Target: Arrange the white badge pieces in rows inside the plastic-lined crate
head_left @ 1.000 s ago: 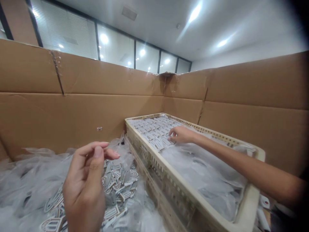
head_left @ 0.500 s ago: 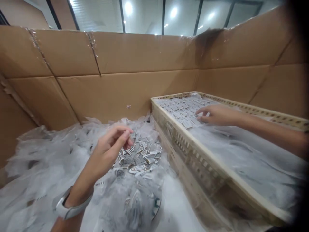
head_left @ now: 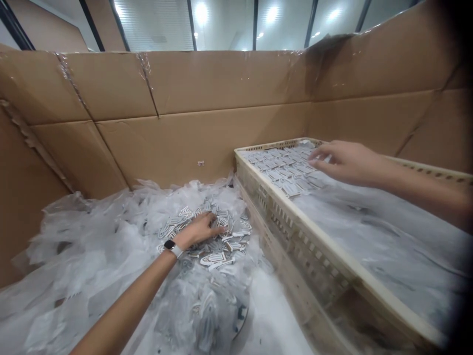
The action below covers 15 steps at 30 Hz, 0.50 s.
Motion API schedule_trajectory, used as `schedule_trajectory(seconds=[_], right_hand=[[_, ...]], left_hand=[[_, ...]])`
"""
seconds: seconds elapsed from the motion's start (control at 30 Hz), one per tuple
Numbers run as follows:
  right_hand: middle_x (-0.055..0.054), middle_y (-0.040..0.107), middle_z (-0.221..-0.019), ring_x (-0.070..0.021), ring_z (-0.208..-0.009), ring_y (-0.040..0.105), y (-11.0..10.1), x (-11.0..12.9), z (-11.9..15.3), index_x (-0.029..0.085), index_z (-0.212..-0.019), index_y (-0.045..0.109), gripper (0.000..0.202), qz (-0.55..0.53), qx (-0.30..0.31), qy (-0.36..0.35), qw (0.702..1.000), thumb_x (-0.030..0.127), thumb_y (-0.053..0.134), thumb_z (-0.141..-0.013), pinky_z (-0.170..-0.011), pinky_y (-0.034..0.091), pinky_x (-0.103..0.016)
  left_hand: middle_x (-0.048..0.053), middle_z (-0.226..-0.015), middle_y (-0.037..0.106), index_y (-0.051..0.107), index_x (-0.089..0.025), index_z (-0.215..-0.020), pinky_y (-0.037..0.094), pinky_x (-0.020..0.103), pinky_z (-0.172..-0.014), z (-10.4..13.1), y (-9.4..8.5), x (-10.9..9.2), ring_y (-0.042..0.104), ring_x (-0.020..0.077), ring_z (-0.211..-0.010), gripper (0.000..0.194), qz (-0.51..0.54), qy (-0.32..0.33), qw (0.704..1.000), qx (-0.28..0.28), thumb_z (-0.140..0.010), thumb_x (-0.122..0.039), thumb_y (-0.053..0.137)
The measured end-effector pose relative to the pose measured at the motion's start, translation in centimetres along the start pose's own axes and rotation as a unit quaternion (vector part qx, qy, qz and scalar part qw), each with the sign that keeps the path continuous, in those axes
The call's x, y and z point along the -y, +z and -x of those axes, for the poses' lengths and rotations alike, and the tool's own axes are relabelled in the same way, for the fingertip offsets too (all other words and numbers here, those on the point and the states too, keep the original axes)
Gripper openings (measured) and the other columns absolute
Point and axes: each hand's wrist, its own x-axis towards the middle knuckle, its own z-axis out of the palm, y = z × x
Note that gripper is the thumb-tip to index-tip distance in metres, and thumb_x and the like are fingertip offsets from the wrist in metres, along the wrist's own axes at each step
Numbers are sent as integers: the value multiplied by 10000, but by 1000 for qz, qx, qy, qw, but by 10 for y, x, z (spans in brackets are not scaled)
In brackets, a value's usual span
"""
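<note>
My left hand [head_left: 199,229], with a watch on the wrist, lies over a loose pile of flat, grey-and-white cut-out pieces [head_left: 216,259]. Its thumb and fingers are apart and touch the pile; the fingertips are partly hidden among the pieces. At the right, my right hand [head_left: 343,160] hovers above a cream plastic crate [head_left: 299,224], fingers a little bent and apart, with nothing visible in them. Similar small pieces [head_left: 283,170] lie there in neat rows on the crate's far end, just left of that hand.
Crumpled clear plastic bags [head_left: 88,241] spread over the left side, and a filled bag [head_left: 207,315] lies in front. Translucent sheeting [head_left: 373,236] covers the crate's near part. A tall cardboard wall [head_left: 199,133] encloses the back and sides.
My left hand has moved forward and down from above the pile onto the pieces, its fingers spreading. My right hand has lifted slightly from the rows. The view has shifted a little.
</note>
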Motion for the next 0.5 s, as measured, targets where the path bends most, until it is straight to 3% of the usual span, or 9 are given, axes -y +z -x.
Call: schedule_trajectory(seconds=[0.13,0.23,0.33,0.5], right_hand=[[-135,756,-1157,-291,-988,695,-1,1,3,172,-1168,758,392,-15,37,17,999,419,503,-1002,-917,516,-425],[-124,764,-1177,-288,-982,703,-1,2,2,183,-1163,767,375,-27,49,31,998,428,529,-1007,-919,521,-428],[-115,774,-1159,-290,-973,711,-1,-1,1,206,-1133,785,361,-36,46,39,998,446,546,-1007,-906,526,-428],[-104,790,-1078,-275,-895,724,-1,-10,0,231,-1086,811,376,-34,27,27,999,512,576,-997,-828,540,-405]], left_hand=[[201,-1317,665,618,-203,-1365,539,471,-955,-12,11,-11,678,421,-1171,1010,-39,-17,998,51,-725,-983,595],[211,-1264,672,589,-205,-1392,545,496,-909,-16,11,-15,683,463,-1128,1096,-69,-28,993,86,-615,-969,707],[191,-1265,673,558,-221,-1426,552,485,-889,-18,11,-16,706,419,-1064,1032,-82,-33,990,109,-680,-916,716],[159,-1363,631,490,-207,-1504,568,442,-899,-13,16,-21,697,274,-1021,794,-84,-32,990,105,-927,-732,639]])
